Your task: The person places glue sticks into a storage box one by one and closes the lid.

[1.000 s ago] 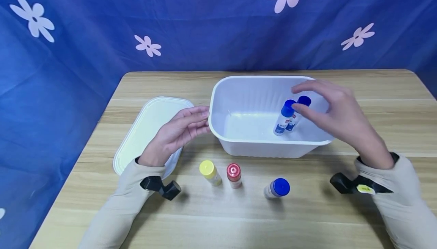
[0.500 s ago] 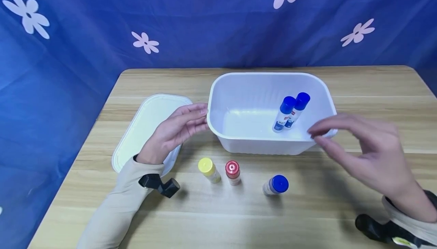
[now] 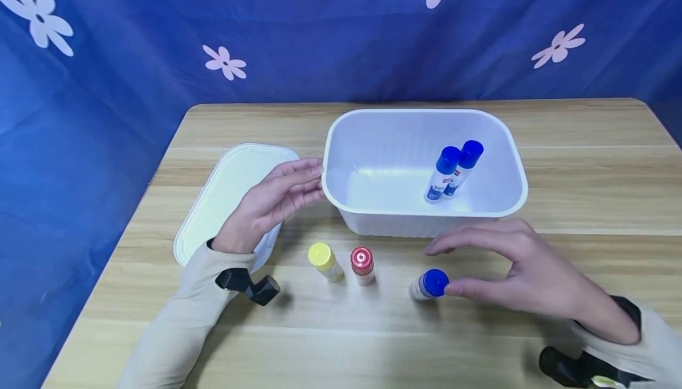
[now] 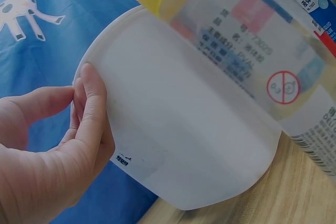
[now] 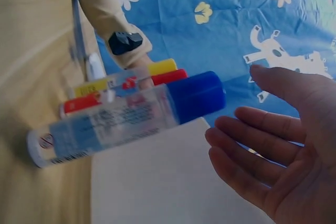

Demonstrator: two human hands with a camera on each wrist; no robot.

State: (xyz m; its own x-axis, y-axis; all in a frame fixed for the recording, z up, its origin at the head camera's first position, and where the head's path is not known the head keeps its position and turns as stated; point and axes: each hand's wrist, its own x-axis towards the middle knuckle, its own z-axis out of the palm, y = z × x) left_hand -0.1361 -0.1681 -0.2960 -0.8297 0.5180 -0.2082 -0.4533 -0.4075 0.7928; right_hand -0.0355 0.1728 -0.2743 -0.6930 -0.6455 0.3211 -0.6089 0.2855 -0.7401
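Looks like an indoor recording corner, to judge by the wood-grain desk (image 3: 319, 356), the blue flower-printed cloth (image 3: 319, 22) hung behind it, and black cameras (image 3: 262, 291) strapped to the sleeves (image 3: 170, 321). Cannot tell home from office.

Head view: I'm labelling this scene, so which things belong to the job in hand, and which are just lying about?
Likely the job's:
white tub, left hand at its rim
two blue-capped bottles inside it
third blue-capped bottle outside, right hand beside it

Seemingly lying about:
yellow-capped bottle and red-capped bottle, untouched
white lid
flowered cloth behind
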